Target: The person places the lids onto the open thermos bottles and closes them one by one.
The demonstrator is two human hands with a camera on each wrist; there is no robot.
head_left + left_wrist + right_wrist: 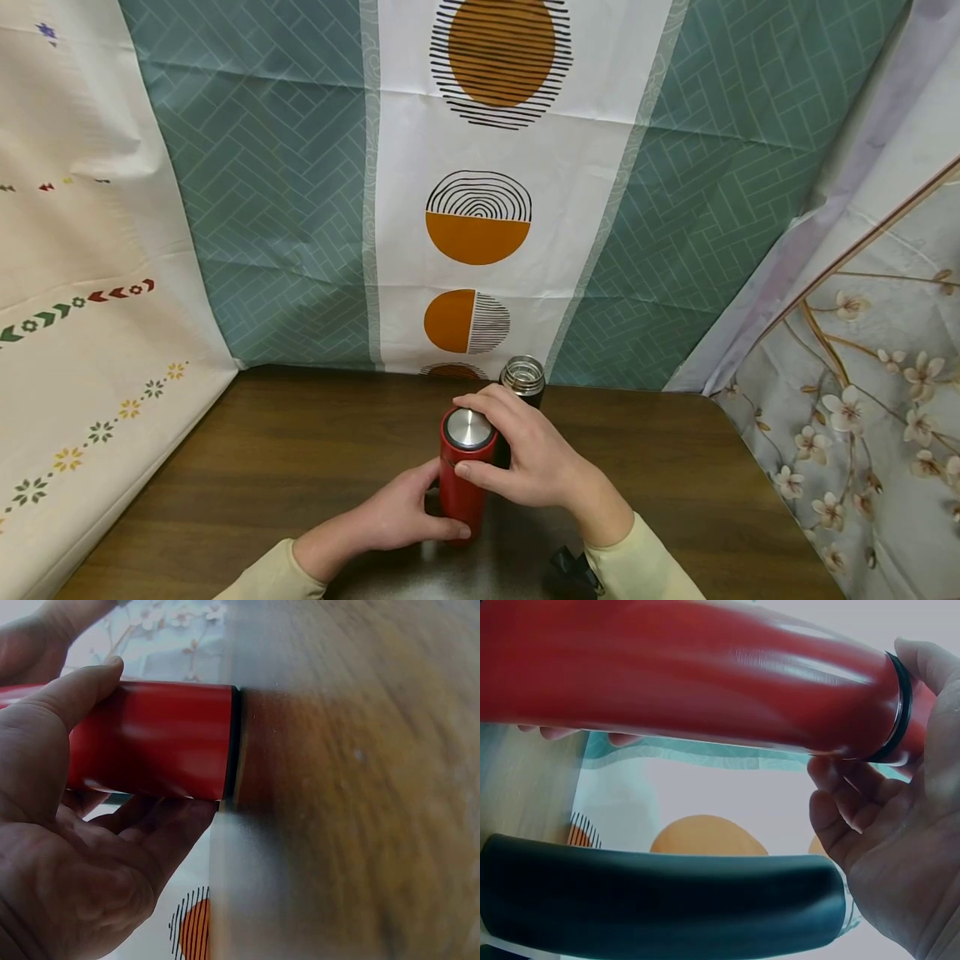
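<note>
Dark brown wood-grain table (315, 433), closed in by hanging cloths at the back and both sides. Behind, a creased green cloth (277, 192) with a faint zigzag brick pattern, split down the middle by a white band (405, 192) of orange circles and black lines. On the left, cream cloth (82, 350) with rows of small coloured flowers; on the right, pale cloth (892, 392) with blossoming branches. Soft glare on the table's near part.

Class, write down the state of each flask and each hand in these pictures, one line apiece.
Red flask, upright on the table, cap on; how tightly, cannot tell.
Black flask, upright, uncapped, steel neck bare.
Left hand, gripping the red flask's body.
Right hand, holding its capped top.
</note>
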